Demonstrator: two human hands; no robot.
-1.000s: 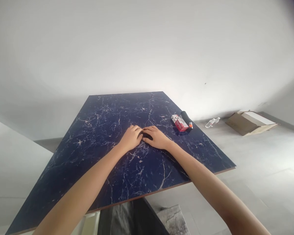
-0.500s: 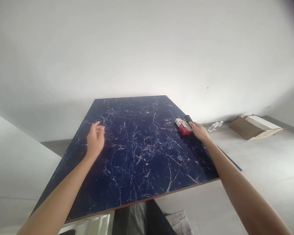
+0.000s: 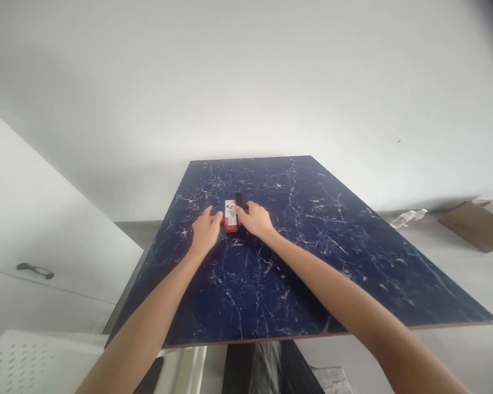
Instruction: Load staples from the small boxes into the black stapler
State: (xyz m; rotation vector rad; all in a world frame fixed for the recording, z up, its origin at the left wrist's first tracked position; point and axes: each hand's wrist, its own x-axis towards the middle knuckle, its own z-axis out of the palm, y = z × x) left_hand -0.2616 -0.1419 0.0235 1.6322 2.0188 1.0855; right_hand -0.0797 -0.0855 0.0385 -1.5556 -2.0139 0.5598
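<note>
A small red-and-white box stands near the middle of the blue marbled tabletop. Along its right side is a dark cylinder, whose lower part is hidden. My right hand is wrapped round the cylinder, its thumb close to the box's right edge. On the other side of the box, my left hand is open with its fingers apart. Its thumb comes near the box's left side; whether it touches I cannot tell.
Beyond the table's far edge rises a pale wall. On the floor to the right lie clear plastic bottles and a cardboard box. A white door with a dark handle is at left, and a perforated white object sits at lower left.
The box and the cylinder have moved left from the table's right side to its middle, along with my right hand. My left hand is now beside the box. The view has turned slightly left.
</note>
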